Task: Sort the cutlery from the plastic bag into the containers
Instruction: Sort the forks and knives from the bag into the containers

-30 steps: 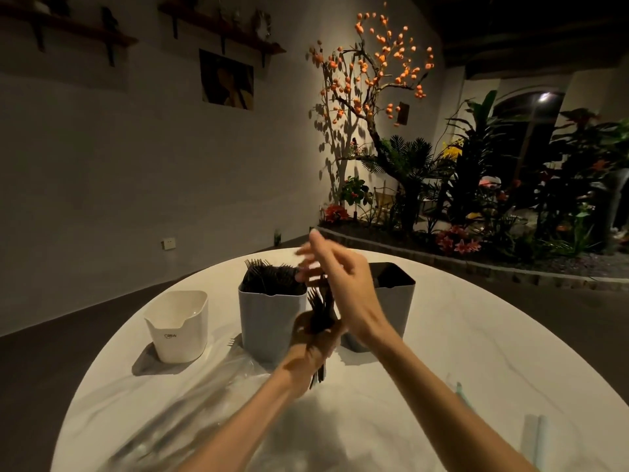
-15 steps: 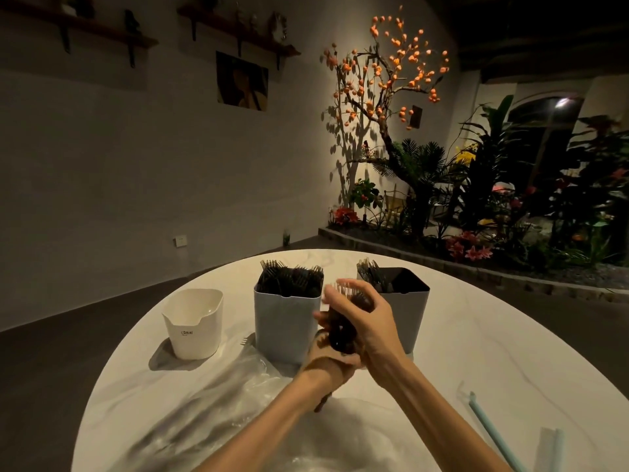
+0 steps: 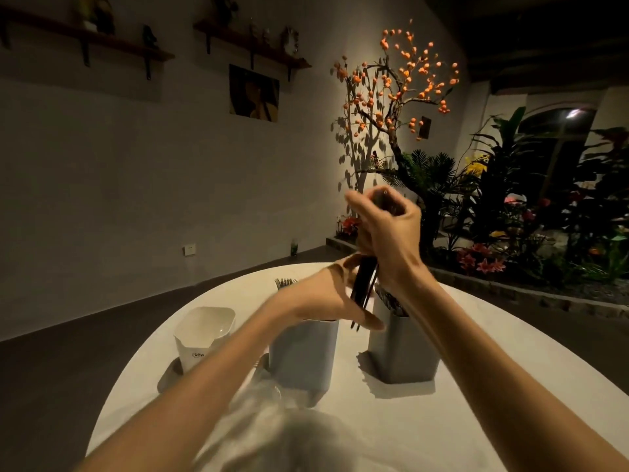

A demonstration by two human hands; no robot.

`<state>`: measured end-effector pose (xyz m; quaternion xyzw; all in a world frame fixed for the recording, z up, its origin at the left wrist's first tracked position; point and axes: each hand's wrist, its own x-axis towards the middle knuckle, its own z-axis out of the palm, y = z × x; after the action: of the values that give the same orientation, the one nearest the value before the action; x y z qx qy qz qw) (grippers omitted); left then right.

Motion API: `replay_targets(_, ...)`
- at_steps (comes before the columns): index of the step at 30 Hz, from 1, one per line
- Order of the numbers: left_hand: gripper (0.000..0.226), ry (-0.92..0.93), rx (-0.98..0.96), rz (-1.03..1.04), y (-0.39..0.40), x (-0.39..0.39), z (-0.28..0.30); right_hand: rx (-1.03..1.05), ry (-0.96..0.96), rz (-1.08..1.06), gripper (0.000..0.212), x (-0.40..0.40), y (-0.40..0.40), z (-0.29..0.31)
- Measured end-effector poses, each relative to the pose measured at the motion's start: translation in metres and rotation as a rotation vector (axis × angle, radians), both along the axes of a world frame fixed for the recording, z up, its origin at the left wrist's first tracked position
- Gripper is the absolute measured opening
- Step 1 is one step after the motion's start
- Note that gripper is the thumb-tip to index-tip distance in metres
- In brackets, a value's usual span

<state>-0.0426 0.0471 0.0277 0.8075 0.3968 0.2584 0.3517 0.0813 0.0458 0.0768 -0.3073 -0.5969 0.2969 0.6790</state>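
Clear plastic bag [image 3: 272,434] lies crumpled nearest us on white tabletop [image 3: 476,386]. Beyond, our left hand [image 3: 326,298] and right hand [image 3: 384,229] both grip a dark cutlery bundle [image 3: 364,287], raised above two grey containers [image 3: 303,356]. White container [image 3: 204,338] sits left.

Dark cutlery bundle [image 3: 363,287] upright above two grey containers [image 3: 303,356]; white container [image 3: 204,338] left; crumpled plastic bag [image 3: 272,430] nearest.

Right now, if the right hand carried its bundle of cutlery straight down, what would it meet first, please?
Probably the grey container under the right hand, where other cutlery already stands; depth is hard to judge.
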Motion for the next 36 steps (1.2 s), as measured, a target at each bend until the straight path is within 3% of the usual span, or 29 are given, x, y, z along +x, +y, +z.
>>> replay_targets(4,0.087,0.137,0.175,0.104,0.036,-0.037,0.005,0.029,0.097,-0.053,0.039,0.008,0.022,0.018)
replay_targets(7,0.094,0.407,0.284,0.182,0.064,-0.051,-0.017,0.023,0.152,-0.09,0.034,0.005,0.045,0.013)
replay_targets(9,0.104,0.459,0.272,0.239,0.08,-0.056,-0.031,-0.004,0.224,-0.119,0.027,0.002,0.063,0.011)
replay_targets(13,0.118,0.226,0.105,0.236,0.096,-0.064,-0.051,-0.056,0.287,-0.085,0.018,-0.013,0.097,0.004)
replay_targets(17,0.122,0.197,0.082,0.203,0.103,-0.066,-0.061,-0.109,0.243,-0.038,0.02,-0.033,0.119,-0.018)
replay_targets(23,0.087,0.213,0.127,0.169,0.101,-0.069,-0.059,-0.169,0.227,-0.011,0.026,-0.043,0.131,-0.032)
replay_targets(26,0.071,0.167,0.138,0.164,0.098,-0.069,-0.06,-0.175,0.31,-0.049,0.027,-0.037,0.135,-0.017)
replay_targets(31,0.118,0.053,0.094,0.264,0.094,-0.078,-0.065,-0.122,0.331,-0.192,0.032,-0.036,0.155,0.004)
replay_targets(36,0.129,-0.055,0.123,0.319,0.094,-0.077,-0.069,-0.178,0.227,-0.232,0.053,-0.054,0.156,-0.023)
